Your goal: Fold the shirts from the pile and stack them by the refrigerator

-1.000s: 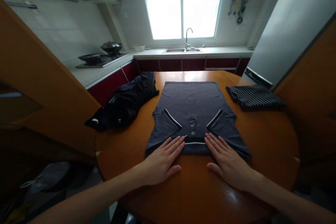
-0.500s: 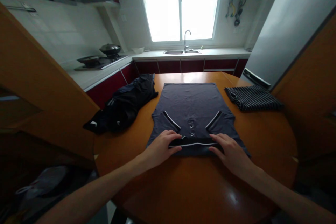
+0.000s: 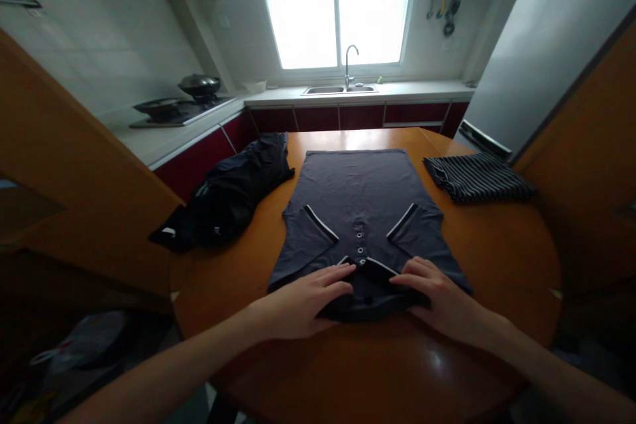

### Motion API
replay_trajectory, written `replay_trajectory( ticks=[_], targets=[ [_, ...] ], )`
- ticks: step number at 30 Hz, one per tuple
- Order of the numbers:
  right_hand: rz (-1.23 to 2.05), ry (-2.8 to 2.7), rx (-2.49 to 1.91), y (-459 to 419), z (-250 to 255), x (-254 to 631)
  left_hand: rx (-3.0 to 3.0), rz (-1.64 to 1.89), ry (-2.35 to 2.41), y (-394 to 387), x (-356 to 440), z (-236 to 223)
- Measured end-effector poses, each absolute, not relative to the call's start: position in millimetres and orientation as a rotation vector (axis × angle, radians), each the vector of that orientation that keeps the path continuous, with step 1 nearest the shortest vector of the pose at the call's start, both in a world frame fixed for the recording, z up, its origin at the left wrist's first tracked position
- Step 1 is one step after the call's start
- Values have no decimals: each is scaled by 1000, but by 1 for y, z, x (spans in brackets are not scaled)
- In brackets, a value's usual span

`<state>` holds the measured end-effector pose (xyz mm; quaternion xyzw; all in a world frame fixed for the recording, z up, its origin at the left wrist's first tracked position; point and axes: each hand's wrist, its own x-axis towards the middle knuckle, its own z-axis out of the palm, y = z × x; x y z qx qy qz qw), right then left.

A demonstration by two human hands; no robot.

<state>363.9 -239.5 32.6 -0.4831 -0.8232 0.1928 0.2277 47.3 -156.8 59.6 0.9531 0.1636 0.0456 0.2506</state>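
Note:
A dark grey polo shirt (image 3: 358, 199) lies flat on the round orange table (image 3: 497, 258), sleeves folded inward, collar end toward me. My left hand (image 3: 303, 301) rests on the left side of the collar with fingers curled over the fabric. On the right side of the collar my right hand (image 3: 440, 298) grips the cloth the same way. Between the two hands the collar (image 3: 370, 285) is spread open and flattened, with the button placket just above it.
A crumpled black garment (image 3: 231, 195) lies at the table's left edge. A folded striped cloth (image 3: 477, 177) sits at the right. Behind are a counter with a sink (image 3: 340, 88), a stove with pans (image 3: 179, 106) and a grey fridge (image 3: 541, 46).
My hands went from lying flat beside the collar to grasping it, then pulled it toward me and spread it open. The view has shifted a little.

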Motion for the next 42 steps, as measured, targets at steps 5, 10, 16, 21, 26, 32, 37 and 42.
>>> replay_trajectory(
  ticks=[5,10,16,21,26,32,37,42],
  targets=[
    [512,-2501,-1144,-232,34,364,2620,88,411,-147,46,49],
    [580,-2607,-1111,-225,42,360,2632,73,392,-143,43,45],
    [657,-2550,-1141,-218,42,362,2507,223,438,-136,43,45],
    [728,-2425,-1206,-206,41,367,2395,371,635,-130,46,43],
    [552,-2245,-1386,-192,39,365,2239,452,970,-129,48,40],
    [643,-2027,-1567,-184,31,359,2210,454,1062,-126,53,40],
    [409,-2094,-1746,-184,22,359,2393,457,1027,-126,54,31],
    [40,-2162,-1842,-190,25,354,2815,369,1072,-134,56,34]
  ],
)
